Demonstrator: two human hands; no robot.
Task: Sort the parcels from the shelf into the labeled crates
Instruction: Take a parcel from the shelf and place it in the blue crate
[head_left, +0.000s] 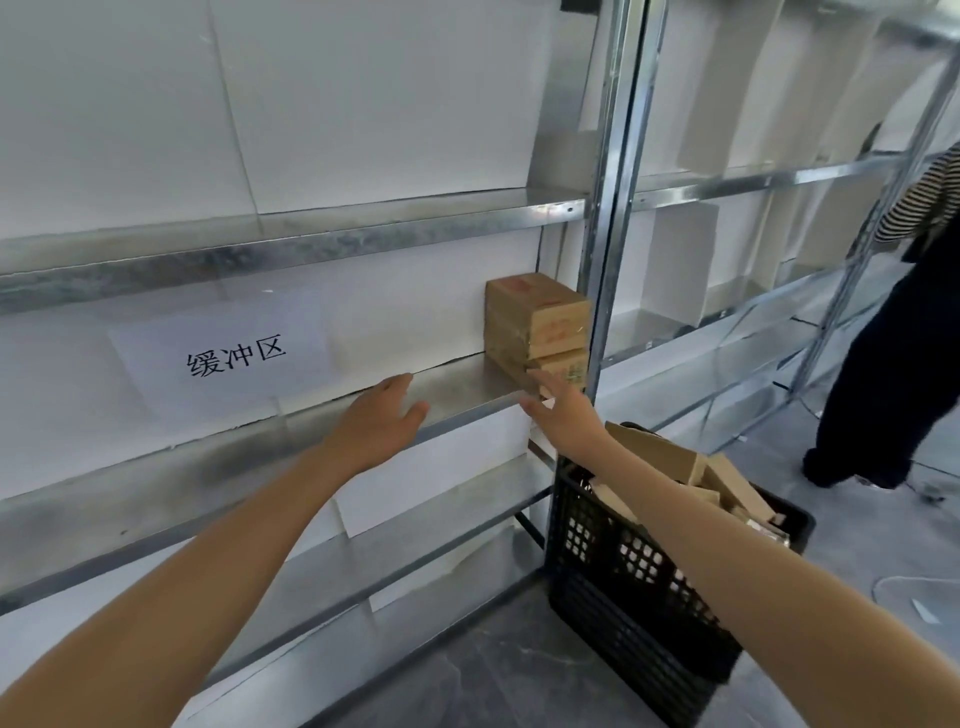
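— Closest to the lens?
— Left forearm (208, 587) and right forearm (753, 566), bare, stretched forward and up toward the metal shelf (467, 384).
— Below, at the right?
— Black crate (623, 561) on the floor, just beside the shelf post, cardboard parcels (696, 478) piled loosely inside.
— On the shelf itself?
— Two stacked parcels (535, 317) at its right end, against the post.
— Hands?
— Left hand (382, 421) palm down, fingers straight over the shelf's front edge, holding nothing. Right hand (558, 415) likewise spread and gripping nothing, fingertips (543, 382) at the lower parcel (569, 366); contact impossible to tell.
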